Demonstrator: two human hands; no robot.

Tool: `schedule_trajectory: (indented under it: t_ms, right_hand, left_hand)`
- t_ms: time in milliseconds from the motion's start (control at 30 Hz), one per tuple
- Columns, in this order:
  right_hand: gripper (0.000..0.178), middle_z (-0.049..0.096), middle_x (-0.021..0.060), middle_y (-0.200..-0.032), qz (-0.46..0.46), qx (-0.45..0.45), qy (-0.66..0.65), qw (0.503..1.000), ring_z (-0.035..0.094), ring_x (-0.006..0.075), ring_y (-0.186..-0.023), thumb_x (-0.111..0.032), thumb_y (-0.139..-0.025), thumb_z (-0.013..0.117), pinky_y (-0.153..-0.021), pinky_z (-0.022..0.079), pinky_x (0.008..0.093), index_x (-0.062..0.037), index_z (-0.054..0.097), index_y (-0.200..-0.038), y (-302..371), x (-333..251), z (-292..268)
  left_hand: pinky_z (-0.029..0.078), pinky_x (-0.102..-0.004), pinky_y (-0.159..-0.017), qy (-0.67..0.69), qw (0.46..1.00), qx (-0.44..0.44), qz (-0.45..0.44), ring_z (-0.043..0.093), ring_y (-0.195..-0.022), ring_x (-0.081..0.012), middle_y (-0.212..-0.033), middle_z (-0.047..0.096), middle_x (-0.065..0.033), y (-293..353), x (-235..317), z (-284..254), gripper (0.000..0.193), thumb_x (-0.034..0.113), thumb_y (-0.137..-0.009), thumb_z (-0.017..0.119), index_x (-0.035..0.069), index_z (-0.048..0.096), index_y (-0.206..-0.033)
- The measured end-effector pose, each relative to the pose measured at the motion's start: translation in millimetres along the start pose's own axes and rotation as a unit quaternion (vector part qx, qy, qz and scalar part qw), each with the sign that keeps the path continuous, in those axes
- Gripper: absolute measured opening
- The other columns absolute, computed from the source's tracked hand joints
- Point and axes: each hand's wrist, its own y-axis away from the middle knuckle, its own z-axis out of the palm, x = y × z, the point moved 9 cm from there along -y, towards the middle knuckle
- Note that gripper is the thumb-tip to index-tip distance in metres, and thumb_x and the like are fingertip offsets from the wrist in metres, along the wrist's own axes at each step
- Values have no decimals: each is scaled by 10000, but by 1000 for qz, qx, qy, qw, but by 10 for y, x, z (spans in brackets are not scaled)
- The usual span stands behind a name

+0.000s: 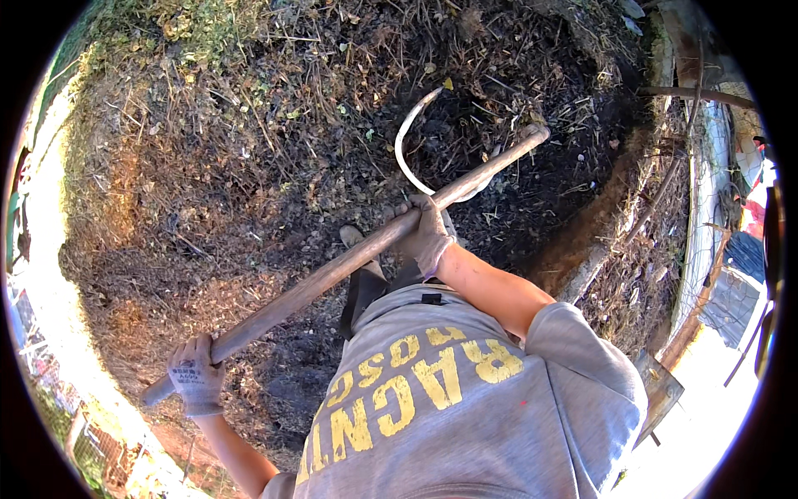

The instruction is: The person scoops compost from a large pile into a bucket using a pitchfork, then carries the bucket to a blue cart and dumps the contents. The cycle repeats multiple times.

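A long wooden tool handle (332, 270) runs from the lower left up to the right, its far end over dark soil. My left hand (196, 374), in a grey work glove, grips the handle's near end at the lower left. My right hand (426, 234), also gloved, grips the handle further up, near the middle. A pale curved strip (405, 150), like a bent blade or hose, lies on the soil just beyond my right hand. My grey shirt with yellow lettering (449, 407) fills the lower centre, and one shoe (353, 237) shows below the handle.
Dark dug soil (499, 108) mixed with dry straw and stalks covers the ground ahead. Dry brown grass (141, 208) spreads to the left. A trench edge of orange earth (582, 241) runs on the right, beside wire fencing (706, 191) and wooden boards (661, 387).
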Motion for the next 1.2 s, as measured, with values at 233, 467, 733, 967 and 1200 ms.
schedule_trajectory:
  t_ms: [233, 467, 733, 967, 1200]
  right_hand:
    - [192, 486, 32, -546, -161, 40, -8, 986, 502, 202, -506, -120, -794, 593, -579, 532, 381, -101, 463, -654, -563, -1563, -467]
    - [193, 505, 59, -545, -208, 156, 115, 959, 521, 249, -486, -179, -827, 585, -524, 510, 402, -94, 478, -691, -583, -2055, -653]
    - [111, 482, -24, -639, -267, -223, -25, 937, 480, 122, -543, -130, -806, 587, -595, 468, 319, -118, 500, -739, 562, -2408, 255]
    - [174, 474, -13, -586, -330, -40, 61, 941, 486, 112, -479, -161, -845, 610, -500, 500, 312, -110, 479, -743, -76, -3259, 112]
    - [176, 563, 81, -662, -208, 212, 214, 930, 551, 253, -538, -209, -804, 631, -529, 484, 381, -52, 553, -811, -790, -1832, -889]
  left_hand:
    - [457, -373, -861, 39, 993, -83, 74, 636, -848, -198, -870, 660, -41, -626, 1470, 481, 301, 224, -743, 711, 174, 589, -1013]
    - [476, -433, -782, 86, 983, -128, 95, 642, -863, -293, -886, 659, -92, -684, 1632, 788, 386, 275, -689, 735, 145, 592, -1023]
    - [470, -421, -773, 99, 986, 69, 114, 620, -831, -300, -864, 630, -102, -876, 1919, 577, 369, 198, -616, 728, 108, 603, -951]
    - [498, -449, -701, 142, 960, -139, 196, 658, -765, -342, -820, 663, -167, -1108, 2881, 439, 215, 192, -802, 554, 88, 571, -989]
    - [498, -433, -818, 142, 935, -304, 117, 650, -891, -337, -951, 674, -167, -590, 1540, 1452, 392, 290, -734, 671, 103, 607, -1073]
